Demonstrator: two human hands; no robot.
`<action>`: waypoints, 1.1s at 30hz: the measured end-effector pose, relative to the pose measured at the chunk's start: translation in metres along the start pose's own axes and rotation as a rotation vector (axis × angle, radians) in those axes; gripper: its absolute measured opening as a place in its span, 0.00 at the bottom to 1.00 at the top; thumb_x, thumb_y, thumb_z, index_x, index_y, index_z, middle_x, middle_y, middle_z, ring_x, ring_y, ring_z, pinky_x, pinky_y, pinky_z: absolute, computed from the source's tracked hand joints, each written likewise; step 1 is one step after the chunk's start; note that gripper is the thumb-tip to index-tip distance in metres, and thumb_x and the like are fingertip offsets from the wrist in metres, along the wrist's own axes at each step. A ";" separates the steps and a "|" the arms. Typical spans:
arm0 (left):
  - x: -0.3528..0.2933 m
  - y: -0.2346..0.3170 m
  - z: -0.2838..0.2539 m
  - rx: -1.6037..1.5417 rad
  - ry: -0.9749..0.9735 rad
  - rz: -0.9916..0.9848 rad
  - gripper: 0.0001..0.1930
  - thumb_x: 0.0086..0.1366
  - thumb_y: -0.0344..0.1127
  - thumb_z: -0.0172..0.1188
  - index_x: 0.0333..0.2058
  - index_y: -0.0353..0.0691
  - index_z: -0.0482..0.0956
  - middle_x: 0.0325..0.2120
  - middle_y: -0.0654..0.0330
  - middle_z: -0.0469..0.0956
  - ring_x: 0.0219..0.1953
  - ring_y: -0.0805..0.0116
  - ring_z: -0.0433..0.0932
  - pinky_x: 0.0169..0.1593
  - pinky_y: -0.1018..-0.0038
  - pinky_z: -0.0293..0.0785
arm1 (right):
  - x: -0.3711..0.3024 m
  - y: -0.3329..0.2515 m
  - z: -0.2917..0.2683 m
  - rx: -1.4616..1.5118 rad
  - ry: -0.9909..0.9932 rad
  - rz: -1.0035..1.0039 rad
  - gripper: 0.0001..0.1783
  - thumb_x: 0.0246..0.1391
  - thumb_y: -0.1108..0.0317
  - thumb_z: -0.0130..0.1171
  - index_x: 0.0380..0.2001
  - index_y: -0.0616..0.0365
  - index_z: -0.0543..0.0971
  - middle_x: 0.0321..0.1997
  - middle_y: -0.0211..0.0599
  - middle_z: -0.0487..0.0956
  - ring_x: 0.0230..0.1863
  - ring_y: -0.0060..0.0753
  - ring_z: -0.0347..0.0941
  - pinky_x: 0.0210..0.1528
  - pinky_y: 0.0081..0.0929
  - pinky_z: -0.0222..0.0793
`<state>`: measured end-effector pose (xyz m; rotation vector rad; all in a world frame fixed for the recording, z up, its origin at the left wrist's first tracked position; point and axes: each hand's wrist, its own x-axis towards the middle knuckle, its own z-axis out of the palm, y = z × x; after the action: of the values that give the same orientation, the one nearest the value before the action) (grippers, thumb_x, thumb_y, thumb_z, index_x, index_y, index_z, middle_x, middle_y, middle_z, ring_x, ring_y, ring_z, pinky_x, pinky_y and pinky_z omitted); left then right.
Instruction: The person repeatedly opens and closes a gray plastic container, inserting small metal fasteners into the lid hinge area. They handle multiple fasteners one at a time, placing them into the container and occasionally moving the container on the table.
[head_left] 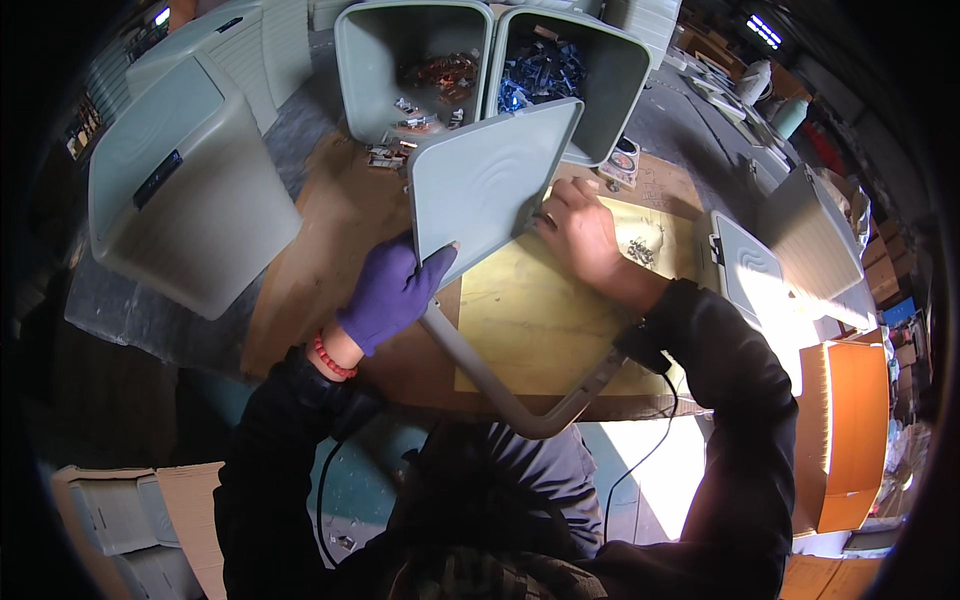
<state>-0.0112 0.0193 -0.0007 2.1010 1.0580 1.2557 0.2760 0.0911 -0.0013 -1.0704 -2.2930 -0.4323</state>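
A pale grey plastic lid panel (490, 180) with curved ridges stands tilted up before me, joined or resting on a grey rim frame (475, 378) that juts over the table's near edge. In its purple glove, my left hand (388, 290) grips the panel's lower left edge, thumb across the face. Bare and curled, my right hand (580, 228) has its fingers pinched at the lower right corner of the panel; what lies between them is hidden. Just right of that hand, a heap of small metal parts (640, 252) lies on a yellow sheet (520, 310).
Two grey bins (345, 75) lie open toward me at the back, holding copper-coloured and blue small parts. A bin body (200, 210) stands at left, with stacked ones behind. Other lids (745, 265) lean at right. An orange carton (850, 435) and a cardboard box (190, 510) flank me.
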 end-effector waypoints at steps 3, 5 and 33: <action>-0.001 0.001 0.001 0.042 -0.008 -0.002 0.13 0.72 0.37 0.60 0.40 0.30 0.81 0.27 0.45 0.82 0.27 0.53 0.83 0.31 0.67 0.74 | 0.001 -0.007 0.005 0.091 0.047 0.310 0.25 0.43 0.63 0.74 0.43 0.62 0.77 0.40 0.42 0.75 0.47 0.51 0.74 0.48 0.44 0.74; -0.001 0.001 -0.001 0.068 0.016 -0.004 0.13 0.71 0.37 0.61 0.40 0.30 0.82 0.27 0.45 0.82 0.27 0.52 0.83 0.32 0.67 0.74 | 0.006 0.000 0.001 0.130 -0.007 0.400 0.32 0.42 0.60 0.76 0.49 0.63 0.74 0.41 0.44 0.76 0.48 0.52 0.75 0.49 0.44 0.74; 0.013 -0.034 -0.048 0.215 0.256 -0.082 0.13 0.63 0.37 0.69 0.41 0.32 0.85 0.37 0.48 0.82 0.40 0.52 0.81 0.46 0.64 0.75 | 0.119 0.120 0.040 0.127 -0.728 0.316 0.36 0.35 0.65 0.81 0.52 0.58 0.80 0.38 0.47 0.85 0.40 0.44 0.84 0.42 0.37 0.80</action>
<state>-0.0624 0.0501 0.0040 2.0629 1.4318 1.4544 0.2932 0.2573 0.0464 -1.6874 -2.6193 0.2805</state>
